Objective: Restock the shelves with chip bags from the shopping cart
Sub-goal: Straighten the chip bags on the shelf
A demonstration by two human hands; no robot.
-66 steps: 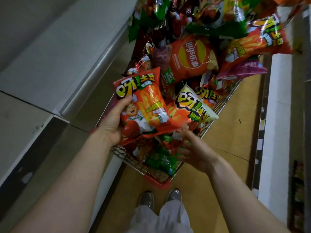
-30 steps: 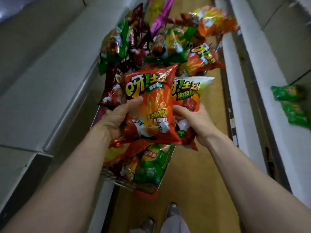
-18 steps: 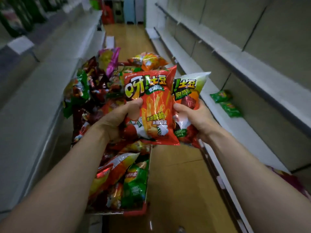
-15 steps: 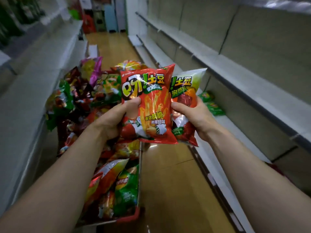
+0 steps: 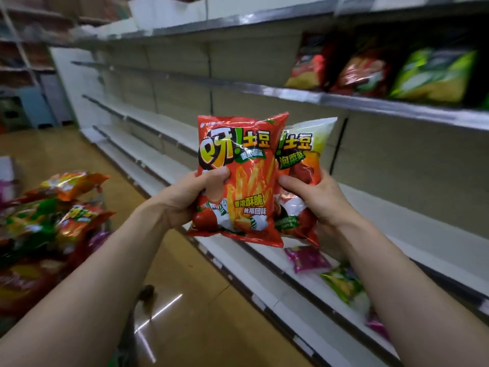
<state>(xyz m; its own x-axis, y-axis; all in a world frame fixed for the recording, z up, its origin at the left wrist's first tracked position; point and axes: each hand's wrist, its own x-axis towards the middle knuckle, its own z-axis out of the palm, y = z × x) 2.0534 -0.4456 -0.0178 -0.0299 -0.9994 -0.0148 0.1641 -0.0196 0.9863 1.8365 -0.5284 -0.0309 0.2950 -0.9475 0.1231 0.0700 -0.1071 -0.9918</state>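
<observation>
- The left hand [image 5: 190, 200] grips a red chip bag [image 5: 243, 181] by its left edge, with the thumb across the front and the fingers behind it. The bag is upright in the air before the shelves, over the front edge of the lowest shelf [image 5: 277, 282].
- The right hand [image 5: 320, 202] grips a pale-topped chip bag [image 5: 304, 154] in the same way, thumb on the front. This bag sits just behind the red one, which covers its left part.
- On the upper shelf [image 5: 291, 91], toward its right end, three bags stand along the front edge: a red-and-yellow bag [image 5: 307, 62], a dark red bag [image 5: 362, 72] and a green bag [image 5: 434, 75]. All three are too blurred to read.
- On the lowest shelf a purple bag [image 5: 307, 259] lies flat with a green-and-yellow bag [image 5: 344, 284] just beside it. Another purple pack [image 5: 377, 325] shows past them, partly hidden by the right forearm.
- At the left edge of the view is a heap of chip bags [image 5: 47, 221], blurred and cut off. What holds it cannot be made out.
</observation>
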